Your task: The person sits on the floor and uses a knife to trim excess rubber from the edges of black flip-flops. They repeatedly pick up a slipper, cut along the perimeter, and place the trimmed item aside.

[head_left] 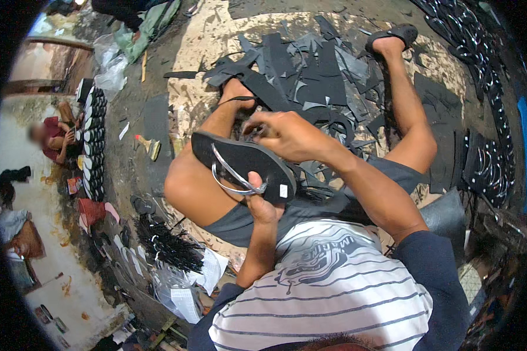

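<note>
A black flip-flop with a shiny silver strap lies tilted across my lap, a small white sticker near one end. My left hand grips it at that stickered end, the thumb on top by the strap and the other fingers hidden under the sole. Just beyond the sole's far edge is my right hand, its fingers curled inward. Whatever those fingers may hold is dark and too unclear to name.
Black sheet offcuts cover the floor between my legs. Finished-looking sandals with silver straps line the right side. At left are a brush, a bundle of black strips, stacked sandals and another person.
</note>
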Action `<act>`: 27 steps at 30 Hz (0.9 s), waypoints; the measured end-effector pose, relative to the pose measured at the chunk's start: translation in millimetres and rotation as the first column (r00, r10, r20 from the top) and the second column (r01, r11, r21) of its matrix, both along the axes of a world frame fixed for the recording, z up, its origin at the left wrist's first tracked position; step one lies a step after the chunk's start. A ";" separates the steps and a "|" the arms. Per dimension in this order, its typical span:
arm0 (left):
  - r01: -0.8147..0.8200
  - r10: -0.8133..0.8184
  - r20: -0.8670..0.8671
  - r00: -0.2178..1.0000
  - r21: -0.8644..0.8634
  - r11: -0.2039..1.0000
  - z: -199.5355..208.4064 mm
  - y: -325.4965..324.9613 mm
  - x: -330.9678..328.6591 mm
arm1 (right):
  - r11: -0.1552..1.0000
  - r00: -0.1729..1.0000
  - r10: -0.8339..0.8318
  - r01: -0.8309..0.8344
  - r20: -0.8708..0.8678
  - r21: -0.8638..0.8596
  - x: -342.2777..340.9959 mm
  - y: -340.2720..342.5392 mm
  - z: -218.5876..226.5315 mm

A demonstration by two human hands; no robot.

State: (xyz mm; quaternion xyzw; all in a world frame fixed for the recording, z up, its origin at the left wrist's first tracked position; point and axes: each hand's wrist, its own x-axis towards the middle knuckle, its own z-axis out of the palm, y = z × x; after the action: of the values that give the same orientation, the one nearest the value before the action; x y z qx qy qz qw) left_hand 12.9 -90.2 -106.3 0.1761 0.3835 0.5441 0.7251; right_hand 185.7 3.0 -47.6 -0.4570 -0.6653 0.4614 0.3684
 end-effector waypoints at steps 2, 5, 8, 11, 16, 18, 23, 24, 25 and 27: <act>-0.014 0.014 0.039 0.999 -0.021 1.000 0.0 0.3 -3.8 | 0.959 0.975 -0.039 -0.026 -0.219 -0.283 11.8 -7.3 14.6; 0.016 -0.015 -0.036 0.999 0.027 0.999 2.4 4.2 -6.6 | 0.843 0.943 -0.062 -0.125 -0.326 -0.523 22.9 -39.0 20.0; -0.046 0.053 -0.136 0.989 0.053 0.998 22.7 10.4 5.2 | 0.939 0.992 -0.111 0.082 -0.067 -0.333 12.7 -58.0 8.8; -0.032 0.038 -0.173 0.984 0.040 0.999 45.3 34.0 7.4 | 0.967 0.986 -0.150 0.132 -0.066 -0.217 6.5 -79.8 15.3; 0.023 0.136 -0.465 0.875 0.321 0.947 30.0 53.1 -8.4 | 0.993 0.965 -0.118 0.116 0.234 0.021 30.5 -93.1 2.4; 0.080 0.108 -0.534 0.838 0.317 0.945 48.0 53.9 -3.0 | 0.992 0.929 -0.117 0.091 0.351 0.091 32.5 -91.0 -7.4; 0.159 -0.047 -0.486 0.873 0.191 0.969 37.5 40.6 -13.1 | 0.992 0.884 -0.118 0.090 0.452 0.083 3.4 -47.8 -1.7; 0.127 0.006 -0.495 0.869 0.233 0.964 43.8 32.0 -2.4 | 0.990 0.918 -0.124 0.089 0.377 0.107 -1.0 -35.0 1.1; 0.108 0.045 -0.501 0.864 0.273 0.956 48.5 29.2 5.2 | 0.986 0.943 -0.138 0.103 0.302 0.128 -1.3 -24.8 2.0; 0.213 -0.043 -0.452 0.891 0.332 0.919 58.0 40.9 5.5 | 0.946 0.971 -0.219 0.186 0.100 0.264 -3.9 -19.3 -12.3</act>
State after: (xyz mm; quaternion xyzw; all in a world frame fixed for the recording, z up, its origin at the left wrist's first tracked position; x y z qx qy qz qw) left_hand 18.4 -49.3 -48.3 0.4532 0.4128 0.5037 0.6087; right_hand 181.8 -16.2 -59.8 -0.5009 -0.6903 0.3021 0.4259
